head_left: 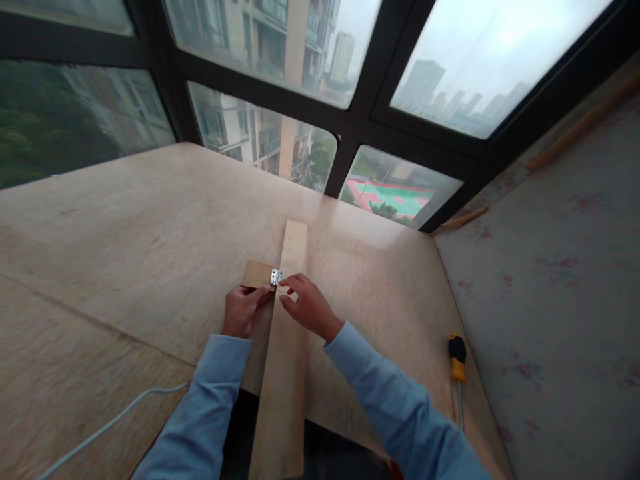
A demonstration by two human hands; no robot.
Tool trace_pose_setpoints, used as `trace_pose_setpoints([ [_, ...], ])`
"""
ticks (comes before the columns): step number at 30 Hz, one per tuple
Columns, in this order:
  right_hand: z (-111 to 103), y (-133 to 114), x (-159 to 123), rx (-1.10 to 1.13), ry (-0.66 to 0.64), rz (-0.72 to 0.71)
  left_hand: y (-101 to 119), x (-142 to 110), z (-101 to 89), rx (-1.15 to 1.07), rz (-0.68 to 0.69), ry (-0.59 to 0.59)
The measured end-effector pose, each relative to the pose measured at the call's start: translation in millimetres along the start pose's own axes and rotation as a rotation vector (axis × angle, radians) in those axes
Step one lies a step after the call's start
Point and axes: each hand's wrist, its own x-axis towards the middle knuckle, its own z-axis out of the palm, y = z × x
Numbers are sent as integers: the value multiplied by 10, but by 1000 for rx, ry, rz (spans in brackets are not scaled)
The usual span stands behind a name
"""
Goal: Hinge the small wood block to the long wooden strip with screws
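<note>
A long pale wooden board runs away from me across the surface, its near end jutting past the front edge. To its left sits a small wooden block. A silver metal hinge spans the joint between block and board. My left hand is closed on the near edge of the block, thumb on top close to the hinge. From the right, my right hand reaches over the board. Its index fingertip is at the hinge's right leaf, with the thumb apart from it. Any small item under that fingertip is too small to make out.
A screwdriver with a black and yellow handle lies at the right, near the papered wall. A white cable crosses the lower left of the wood-toned surface. Dark-framed windows border the far side.
</note>
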Motion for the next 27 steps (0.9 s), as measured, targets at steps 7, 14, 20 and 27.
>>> trace_pose_setpoints([
  [7, 186, -140, 289, -310, -179, 1, -60, 81, -101, 96, 28, -20],
  [14, 165, -103, 366, -375, -194, 49, -52, 55, -32, 3, -5, 6],
  [20, 128, -85, 438, -406, -194, 67, -51, 48, -25, -54, -21, -50],
  [27, 60, -40, 507, -441, -209, 26, -50, 40, 7, -66, -5, 21],
])
